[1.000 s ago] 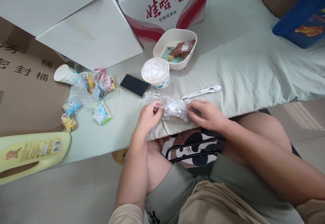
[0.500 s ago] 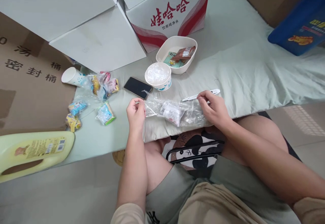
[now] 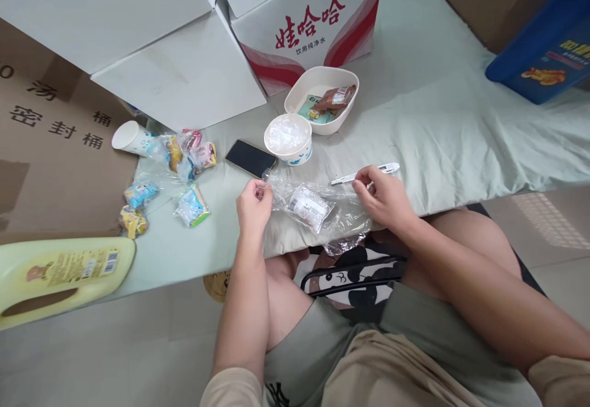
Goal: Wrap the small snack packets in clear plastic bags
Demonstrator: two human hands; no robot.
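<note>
A thin clear plastic bag [image 3: 343, 213] is stretched between my hands at the front edge of the covered surface. My left hand [image 3: 255, 209] is closed on its left end, thumb against curled fingers. On the other side, my right hand [image 3: 386, 198] pinches the upper right edge of the plastic. A small silvery-white printed packet [image 3: 312, 207] lies in the middle of the plastic; whether it is inside or under a layer I cannot tell. Part of the plastic droops over the edge. Just beyond my right fingertips lies a slim white cutter [image 3: 346, 177].
A paper cup of crumpled clear plastic [image 3: 288, 133], a white bowl [image 3: 295, 96] with packets and a phone [image 3: 251, 159] stand behind. At left are a tipped paper cup [image 3: 131, 138], several small wrapped snacks [image 3: 191, 206] and a yellow jug [image 3: 106, 265]. White boxes [image 3: 184, 75] rise behind.
Both hands have come slightly closer together. The plastic has slackened and its lower part now hangs over the edge; the packet has turned and shows its printed side.
</note>
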